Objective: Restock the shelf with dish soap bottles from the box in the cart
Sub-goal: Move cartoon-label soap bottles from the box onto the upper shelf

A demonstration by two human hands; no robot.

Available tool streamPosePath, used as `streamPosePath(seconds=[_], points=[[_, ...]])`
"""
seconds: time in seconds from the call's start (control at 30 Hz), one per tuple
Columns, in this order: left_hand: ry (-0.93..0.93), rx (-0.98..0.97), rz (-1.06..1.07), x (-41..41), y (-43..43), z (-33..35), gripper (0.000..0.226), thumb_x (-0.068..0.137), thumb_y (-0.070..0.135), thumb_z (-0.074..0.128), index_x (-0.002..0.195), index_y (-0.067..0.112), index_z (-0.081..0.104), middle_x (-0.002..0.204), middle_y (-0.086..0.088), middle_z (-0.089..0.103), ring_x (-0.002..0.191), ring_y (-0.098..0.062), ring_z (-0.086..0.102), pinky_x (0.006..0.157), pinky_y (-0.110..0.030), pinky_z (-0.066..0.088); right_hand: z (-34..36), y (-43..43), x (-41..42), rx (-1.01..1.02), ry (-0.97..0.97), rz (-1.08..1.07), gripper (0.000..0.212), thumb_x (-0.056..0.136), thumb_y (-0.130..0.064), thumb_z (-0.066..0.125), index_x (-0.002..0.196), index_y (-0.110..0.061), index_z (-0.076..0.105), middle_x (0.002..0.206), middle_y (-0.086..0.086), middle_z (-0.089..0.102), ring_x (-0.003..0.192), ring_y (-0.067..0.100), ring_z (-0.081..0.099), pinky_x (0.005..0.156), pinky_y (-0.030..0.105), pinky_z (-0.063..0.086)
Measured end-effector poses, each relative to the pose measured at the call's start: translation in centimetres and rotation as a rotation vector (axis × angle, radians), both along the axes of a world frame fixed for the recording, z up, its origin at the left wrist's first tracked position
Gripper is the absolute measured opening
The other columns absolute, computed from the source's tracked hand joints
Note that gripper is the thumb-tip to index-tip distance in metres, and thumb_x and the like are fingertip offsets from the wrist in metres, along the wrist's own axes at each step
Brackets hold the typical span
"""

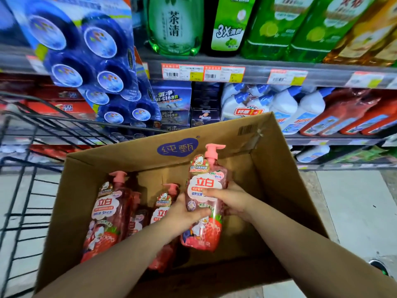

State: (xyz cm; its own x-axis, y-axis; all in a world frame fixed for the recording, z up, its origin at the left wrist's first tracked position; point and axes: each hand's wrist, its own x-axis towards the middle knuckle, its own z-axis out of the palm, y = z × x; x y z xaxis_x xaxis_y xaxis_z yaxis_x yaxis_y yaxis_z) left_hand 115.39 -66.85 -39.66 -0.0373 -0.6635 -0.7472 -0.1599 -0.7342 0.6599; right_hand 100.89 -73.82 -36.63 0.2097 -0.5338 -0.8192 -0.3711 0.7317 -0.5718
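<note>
Your left hand (184, 211): curled round the soap bottle (204, 183)
Your right hand (232, 201): gripping its other side
Bottle: upright in the box (279, 168), clear of walls
Room: other bottles (109, 211) stand leftward

Both hands hold a pink pump bottle (205, 186) over the cardboard box (279, 173) in the cart (19, 186).
Left hand (185, 212) grips the bottle's left side, right hand (231, 201) its right side, thumb across the label. Bottle upright, pump up. Two more pink bottles stand in the box, one at the left (107, 214), one mid (161, 208), partly behind the left hand. Shelf (257, 72) behind: green bottles (175, 24) on top, white bottles (290, 108) below, blue packs (86, 50) left.
</note>
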Motion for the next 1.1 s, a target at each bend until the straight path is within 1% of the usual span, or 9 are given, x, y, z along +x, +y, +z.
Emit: streamPosePath(seconds=[0.1,0.23,0.37,0.47,0.57,0.7,0.8,0.97,1.1], points=[[-0.046,-0.048,0.069,1.6,0.9,1.9,0.047,0.078,0.025,0.076,0.114,0.023,0.046,0.099,0.010,0.063,0.096,-0.011,0.062,0.088,-0.027,0.051,0.9,0.4,1.9,-0.052,-0.021,0.041,0.019,0.077,-0.020,0.077,0.090,-0.024,0.064,0.095,-0.004,0.071,0.083,0.010,0.067,0.074,0.028,0.053],[-0.064,-0.079,0.152,4.4,2.3,4.2,0.066,0.070,0.036,0.081,0.121,0.020,0.043,0.113,0.002,0.064,0.099,-0.015,0.065,0.088,-0.033,0.053,2.5,0.7,5.0,-0.114,-0.106,0.137,0.031,0.079,-0.019,0.075,0.107,-0.021,0.062,0.099,-0.003,0.071,0.080,0.007,0.068,0.057,0.019,0.052],[-0.083,-0.193,0.196,7.2,4.2,6.5,0.065,0.059,0.045,0.080,0.116,0.026,0.054,0.109,0.003,0.070,0.098,-0.015,0.068,0.093,-0.043,0.053,3.8,1.4,8.4,-0.186,-0.129,0.209,0.032,0.073,-0.023,0.081,0.100,-0.021,0.064,0.101,0.000,0.072,0.091,0.016,0.070,0.087,0.036,0.056],[-0.083,-0.221,0.288,9.4,6.0,8.1,0.061,0.069,0.032,0.082,0.122,0.022,0.052,0.108,0.002,0.070,0.095,-0.015,0.069,0.089,-0.038,0.055,5.5,2.5,11.0,-0.260,-0.186,0.219,0.022,0.076,-0.018,0.078,0.081,-0.024,0.057,0.083,-0.009,0.065,0.076,0.006,0.064,0.071,0.023,0.054],[-0.118,-0.292,0.371,12.1,8.2,10.0,0.083,0.044,0.053,0.085,0.116,0.027,0.052,0.110,0.000,0.070,0.100,-0.019,0.068,0.094,-0.046,0.052,8.0,4.4,14.3,-0.378,-0.190,0.265,0.027,0.075,-0.020,0.079,0.097,-0.020,0.064,0.090,-0.005,0.068,0.074,0.004,0.064,0.061,0.015,0.052],[-0.164,-0.405,0.447,15.9,12.1,14.5,0.078,0.048,0.048,0.079,0.114,0.024,0.046,0.115,-0.004,0.067,0.102,-0.021,0.066,0.095,-0.044,0.051,11.8,7.7,19.8,-0.490,-0.235,0.324,0.039,0.076,-0.014,0.077,0.114,-0.009,0.067,0.112,0.009,0.071,0.099,0.021,0.069,0.092,0.035,0.054],[-0.136,-0.520,0.468,19.9,15.8,17.4,0.081,0.049,0.046,0.083,0.118,0.019,0.050,0.111,-0.005,0.070,0.099,-0.023,0.069,0.093,-0.047,0.052,15.4,11.0,24.2,-0.611,-0.249,0.381,0.029,0.076,-0.020,0.078,0.104,-0.015,0.068,0.109,0.002,0.071,0.092,0.014,0.069,0.085,0.025,0.055],[-0.236,-0.665,0.520,27.7,24.3,23.0,0.044,0.072,0.026,0.081,0.106,0.023,0.053,0.107,-0.002,0.069,0.097,-0.019,0.067,0.095,-0.043,0.051,21.6,18.9,31.9,-0.769,-0.336,0.380,0.017,0.079,-0.022,0.076,0.078,-0.020,0.059,0.079,-0.008,0.064,0.060,-0.002,0.058,0.047,0.003,0.044],[-0.318,-0.790,0.530,33.7,32.0,27.0,0.021,0.076,0.025,0.078,0.084,0.028,0.059,0.082,0.012,0.072,0.079,-0.009,0.069,0.083,-0.038,0.056,24.8,26.2,39.2,-0.786,-0.458,0.451,0.037,0.070,-0.035,0.081,0.099,-0.014,0.070,0.098,0.004,0.075,0.083,0.014,0.073,0.082,0.032,0.059]])
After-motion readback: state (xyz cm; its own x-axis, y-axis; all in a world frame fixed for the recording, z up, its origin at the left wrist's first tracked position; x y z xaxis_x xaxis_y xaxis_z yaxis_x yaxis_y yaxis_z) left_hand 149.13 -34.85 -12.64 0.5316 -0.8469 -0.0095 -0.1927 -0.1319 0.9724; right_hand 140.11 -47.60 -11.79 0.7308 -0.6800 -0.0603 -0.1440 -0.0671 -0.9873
